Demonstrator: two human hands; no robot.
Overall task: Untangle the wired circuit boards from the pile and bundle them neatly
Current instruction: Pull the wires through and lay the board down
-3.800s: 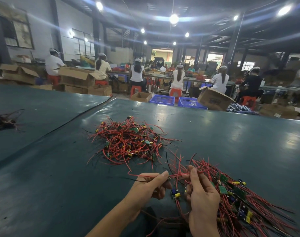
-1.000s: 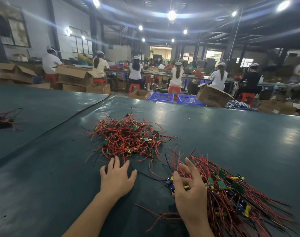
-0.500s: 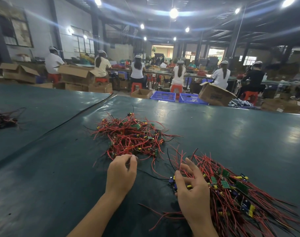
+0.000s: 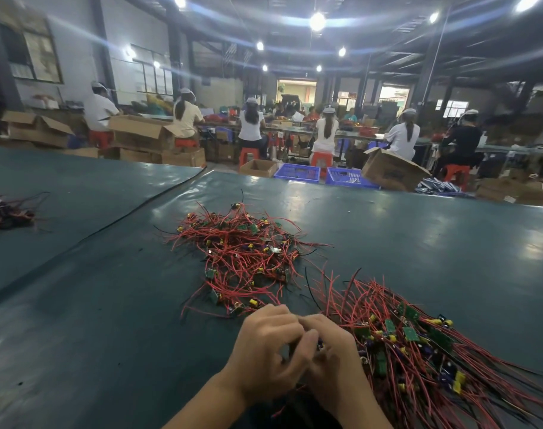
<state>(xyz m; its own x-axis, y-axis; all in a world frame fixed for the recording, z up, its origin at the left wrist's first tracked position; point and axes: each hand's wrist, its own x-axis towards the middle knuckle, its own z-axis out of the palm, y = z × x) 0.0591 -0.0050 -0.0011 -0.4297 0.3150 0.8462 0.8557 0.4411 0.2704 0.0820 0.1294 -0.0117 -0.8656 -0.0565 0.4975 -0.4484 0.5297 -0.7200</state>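
- The dark green bench [image 4: 418, 243] fills the lower half of the head view, its surface shiny under the ceiling lamps [image 4: 317, 20].
- A second bench [image 4: 63, 181] of the same green lies to the left, with a dark line running between the two.
- Beyond the far edge, a row of people [image 4: 251, 125] in white caps sit with their backs to the camera on red stools [image 4: 321, 157].
- Open cardboard boxes [image 4: 391, 171] stand on the floor around them, and two blue crates [image 4: 298, 173] sit side by side just past the bench edge.
- The bundle of wired circuit boards [image 4: 418, 345] lies on the bench at the near right. Its red wires run roughly parallel and fan out toward the right edge, with green boards and yellow parts gathered near its left end.
- The tangled pile [image 4: 242, 252] of red wires and small boards lies mid-bench, just beyond and to the left of the bundle. The two are close together, with loose wire ends reaching across the space between them.
- A smaller, darker heap of wires [image 4: 7, 212] lies on the second bench at the far left.
- The left hand [image 4: 267, 351] is low in the middle, just in front of the pile, pinching a small dark part [image 4: 320, 345] between its curled fingers and thumb.
- The right hand [image 4: 338, 363] touches the left and lies against the near-left end of the bundle. Its fingers are curled toward the same part, but motion blur hides whether they grip it.
- The small dark part shows only as a blurred speck between the two hands.
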